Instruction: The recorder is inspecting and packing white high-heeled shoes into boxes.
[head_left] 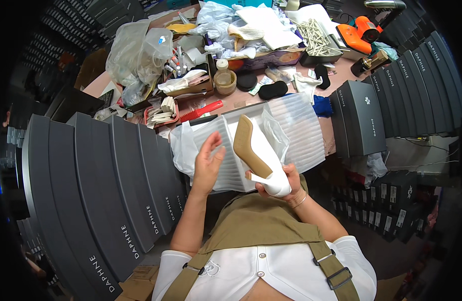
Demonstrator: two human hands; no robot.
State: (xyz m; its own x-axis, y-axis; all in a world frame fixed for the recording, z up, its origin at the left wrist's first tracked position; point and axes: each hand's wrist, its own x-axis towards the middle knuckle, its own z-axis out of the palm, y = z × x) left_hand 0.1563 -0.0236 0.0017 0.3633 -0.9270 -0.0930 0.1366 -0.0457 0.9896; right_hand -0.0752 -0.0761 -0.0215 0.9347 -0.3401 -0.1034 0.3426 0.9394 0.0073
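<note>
A white high-heeled shoe (265, 144) with a tan sole is held by its heel end in my right hand (291, 181), its toe pointing away from me and its sole turned up to the left. My left hand (208, 161) is raised just left of the shoe, fingers apart and holding nothing. Beneath both hands lies an open shoebox (233, 125), lined with white padded wrapping (302, 128) that spreads over its right side. Thin white tissue (276, 131) is bunched beside the shoe.
Dark shoeboxes stand in rows at left (95, 200) and right (391, 100). Across the table are a red brush (205, 109), a bottle of brownish liquid (224, 80), black pads (273, 90), a box of white sticks (319, 40), an orange tool (355, 37) and plastic bags (135, 50).
</note>
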